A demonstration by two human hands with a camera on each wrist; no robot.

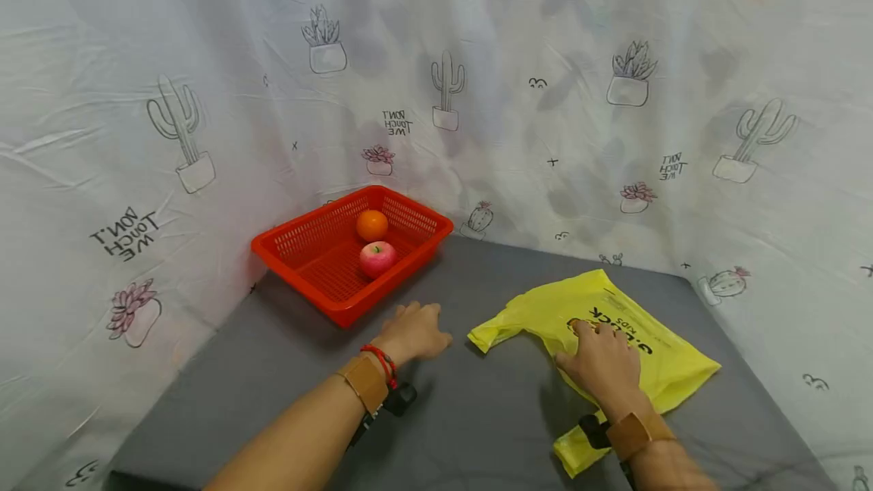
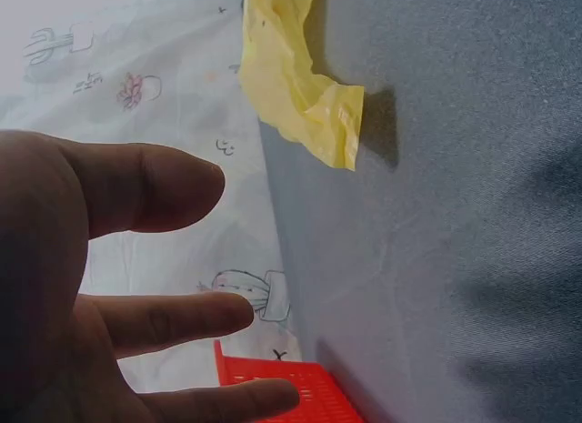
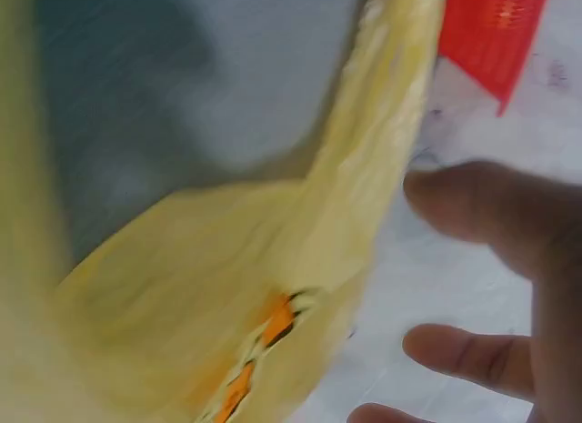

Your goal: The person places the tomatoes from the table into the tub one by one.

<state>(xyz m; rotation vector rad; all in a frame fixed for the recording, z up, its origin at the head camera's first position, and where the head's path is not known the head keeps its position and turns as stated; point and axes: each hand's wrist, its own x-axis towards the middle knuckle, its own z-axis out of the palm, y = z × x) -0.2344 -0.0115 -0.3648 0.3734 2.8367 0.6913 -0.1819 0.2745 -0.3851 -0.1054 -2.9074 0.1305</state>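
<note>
A yellow plastic bag (image 1: pixel 655 347) with dark printing lies spread on the right of the grey table, its two handles toward the left and the front. Over the bag is my right hand (image 1: pixel 603 366), thumb and fingers apart; whether it touches the plastic I cannot tell. In the right wrist view those fingers (image 3: pixel 468 350) hold nothing. My left hand (image 1: pixel 412 332) is above the table between the basket and the bag. Its fingers (image 2: pixel 182 323) are extended and apart in the left wrist view, with nothing between them, and a bag handle (image 2: pixel 300 95) shows beyond.
A red plastic basket (image 1: pixel 307 283) stands at the back left, against the curtain. An orange (image 1: pixel 371 226) and a red apple (image 1: pixel 377 258) lie inside it. White curtain (image 1: pixel 532 135) with cactus drawings surrounds the grey table (image 1: pixel 470 415) at the back and sides.
</note>
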